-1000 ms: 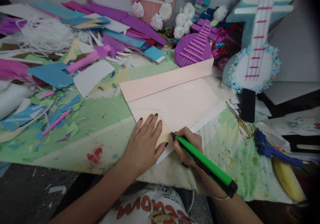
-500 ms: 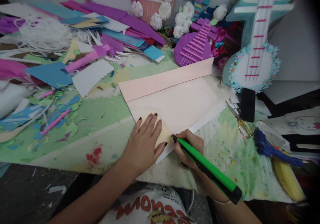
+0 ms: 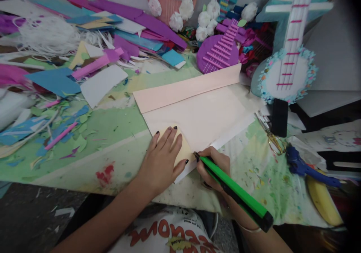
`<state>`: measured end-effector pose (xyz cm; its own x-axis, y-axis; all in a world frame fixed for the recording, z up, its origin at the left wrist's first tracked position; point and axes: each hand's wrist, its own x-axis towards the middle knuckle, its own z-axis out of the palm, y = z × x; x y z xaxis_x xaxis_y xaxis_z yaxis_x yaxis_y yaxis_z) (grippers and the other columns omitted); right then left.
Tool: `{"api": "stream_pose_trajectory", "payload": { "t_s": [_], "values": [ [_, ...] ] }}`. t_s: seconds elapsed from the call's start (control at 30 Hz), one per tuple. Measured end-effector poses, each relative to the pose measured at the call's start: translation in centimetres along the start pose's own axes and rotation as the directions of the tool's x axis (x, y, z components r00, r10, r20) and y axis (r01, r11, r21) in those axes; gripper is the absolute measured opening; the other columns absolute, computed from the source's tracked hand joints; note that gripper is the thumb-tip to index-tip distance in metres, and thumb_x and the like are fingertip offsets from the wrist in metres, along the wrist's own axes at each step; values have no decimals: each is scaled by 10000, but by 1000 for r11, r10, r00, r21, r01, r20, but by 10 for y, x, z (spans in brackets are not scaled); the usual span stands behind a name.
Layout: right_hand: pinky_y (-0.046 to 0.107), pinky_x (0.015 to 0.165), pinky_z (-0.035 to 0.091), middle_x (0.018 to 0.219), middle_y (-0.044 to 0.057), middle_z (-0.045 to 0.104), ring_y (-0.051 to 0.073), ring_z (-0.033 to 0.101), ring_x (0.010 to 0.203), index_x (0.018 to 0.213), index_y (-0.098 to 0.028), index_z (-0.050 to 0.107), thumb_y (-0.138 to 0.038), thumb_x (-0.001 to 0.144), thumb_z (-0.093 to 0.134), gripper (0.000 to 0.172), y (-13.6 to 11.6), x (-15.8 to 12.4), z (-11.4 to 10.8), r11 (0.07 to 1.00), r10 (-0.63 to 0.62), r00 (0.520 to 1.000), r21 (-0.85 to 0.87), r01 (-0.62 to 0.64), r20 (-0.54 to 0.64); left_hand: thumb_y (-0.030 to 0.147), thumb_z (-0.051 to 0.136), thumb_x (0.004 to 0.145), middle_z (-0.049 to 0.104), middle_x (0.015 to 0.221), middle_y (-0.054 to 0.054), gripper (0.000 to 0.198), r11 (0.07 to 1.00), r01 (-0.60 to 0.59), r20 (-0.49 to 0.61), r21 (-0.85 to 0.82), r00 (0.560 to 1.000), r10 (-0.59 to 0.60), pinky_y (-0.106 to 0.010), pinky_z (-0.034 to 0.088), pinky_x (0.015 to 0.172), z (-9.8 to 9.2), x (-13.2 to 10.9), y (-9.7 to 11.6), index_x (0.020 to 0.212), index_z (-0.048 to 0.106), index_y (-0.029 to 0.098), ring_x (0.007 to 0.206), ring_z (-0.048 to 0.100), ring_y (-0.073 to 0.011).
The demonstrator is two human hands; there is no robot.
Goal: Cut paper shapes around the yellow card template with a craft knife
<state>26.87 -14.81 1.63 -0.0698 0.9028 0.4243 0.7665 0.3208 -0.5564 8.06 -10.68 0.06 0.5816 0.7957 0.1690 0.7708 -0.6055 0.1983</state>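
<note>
My left hand lies flat with its fingers spread, pressing a pale yellow piece of paper onto a large pale pink sheet. The sheet's far edge is folded over in a strip. In my right hand is a green and black utility knife, gripped close to its front end. Its tip rests at the right corner of the yellow piece; the blade itself is too small to make out. A white sheet shows from under the pink one along its near right side.
Paper scraps and a tangle of white string cover the left. Paper instruments, one purple and one light blue, stand behind. Gold-handled scissors, a black phone, a blue glue gun and a banana are at right.
</note>
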Motion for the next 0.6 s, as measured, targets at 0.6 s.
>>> {"api": "stream_pose_trajectory", "payload": {
  "t_s": [0.6],
  "values": [
    [209,455,384,489,-72,558,103,514,386,782,-239,497,-170,727,531,94,-2,-4,-4,998,34,999,-60,-34,-4,434,370,974,350,1534,-170,567,1000,-14,-12,-12,1000,14,-520,187,1175,0,-1,-1,1415,443,85,1445,256,-298]
  ]
}}
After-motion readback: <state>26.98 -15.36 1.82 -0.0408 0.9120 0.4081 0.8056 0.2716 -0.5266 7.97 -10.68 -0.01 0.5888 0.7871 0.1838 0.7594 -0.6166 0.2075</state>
